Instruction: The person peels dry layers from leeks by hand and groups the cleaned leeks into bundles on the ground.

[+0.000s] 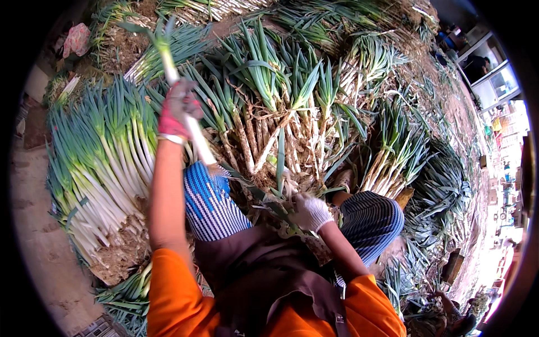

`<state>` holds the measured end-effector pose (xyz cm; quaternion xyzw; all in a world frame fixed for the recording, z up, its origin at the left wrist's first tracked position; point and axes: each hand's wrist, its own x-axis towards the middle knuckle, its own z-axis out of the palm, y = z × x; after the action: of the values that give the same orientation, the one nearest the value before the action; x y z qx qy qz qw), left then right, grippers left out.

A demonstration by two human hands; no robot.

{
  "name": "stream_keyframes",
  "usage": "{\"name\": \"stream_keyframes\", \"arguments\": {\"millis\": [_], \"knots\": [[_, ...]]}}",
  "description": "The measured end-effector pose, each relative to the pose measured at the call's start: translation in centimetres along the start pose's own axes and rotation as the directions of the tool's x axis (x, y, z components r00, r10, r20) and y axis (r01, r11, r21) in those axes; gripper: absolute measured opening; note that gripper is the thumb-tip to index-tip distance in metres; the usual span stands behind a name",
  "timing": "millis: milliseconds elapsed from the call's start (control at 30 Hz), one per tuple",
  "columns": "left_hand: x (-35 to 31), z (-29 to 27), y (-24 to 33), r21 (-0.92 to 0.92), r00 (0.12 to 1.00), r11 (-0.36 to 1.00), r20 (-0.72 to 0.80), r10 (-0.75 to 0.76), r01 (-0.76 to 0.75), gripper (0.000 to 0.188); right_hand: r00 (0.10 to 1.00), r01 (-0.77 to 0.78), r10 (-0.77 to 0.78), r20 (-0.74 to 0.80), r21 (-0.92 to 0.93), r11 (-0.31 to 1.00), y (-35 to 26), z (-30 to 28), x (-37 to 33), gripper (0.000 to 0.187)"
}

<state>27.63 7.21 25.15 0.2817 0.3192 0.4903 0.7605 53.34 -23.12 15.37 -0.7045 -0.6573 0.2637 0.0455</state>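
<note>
My left hand (181, 109), in a red and grey glove, is closed around the middle of a leek (197, 137). That leek slants, its green top up and left, its root end just above my left knee. In a white knitted glove, my right hand (310, 212) is low between my knees, fingers closed on a stripped leek leaf (281, 163); part of the grip is hidden. Loose leaf scraps surround it. Ahead of both hands lies a pile of unpeeled leeks (261, 132) with brown, soiled stalks. Cleaned white leeks (104, 185) lie in a row at left.
Another leek bundle (387, 154) lies beyond my right knee, with heaped green leaves (441, 185) farther right. More leeks (320, 25) cover the ground at the back. At the lower right another person (449, 314) is partly visible. A glazed frame (494, 78) stands far right.
</note>
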Motion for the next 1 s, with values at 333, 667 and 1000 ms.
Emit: {"name": "stream_keyframes", "arguments": {"millis": [333, 667, 1000], "knots": [[-11.1, -39.8, 15.4, 0.259, 0.680, 0.953, -0.671, 0.295, -0.158, 0.022, 0.855, -0.215, 0.447, -0.264, 0.603, 0.768, 0.4, 9.5, 20.1, 0.053], [-19.2, -50.5, 5.4, 0.638, 0.308, 0.706, -0.769, 0.561, 0.308, 0.046, 0.757, -0.049, 0.639, 0.137, 0.987, -0.153, 2.6, 6.2, 20.0, 0.024], [-6.7, -7.0, -0.6, 0.663, 0.967, 0.746, -0.147, 0.209, -0.060, 0.049, 0.868, 0.099, 0.466, -0.170, 0.980, 0.173, -2.3, -2.2, 0.9, 0.025]]}}
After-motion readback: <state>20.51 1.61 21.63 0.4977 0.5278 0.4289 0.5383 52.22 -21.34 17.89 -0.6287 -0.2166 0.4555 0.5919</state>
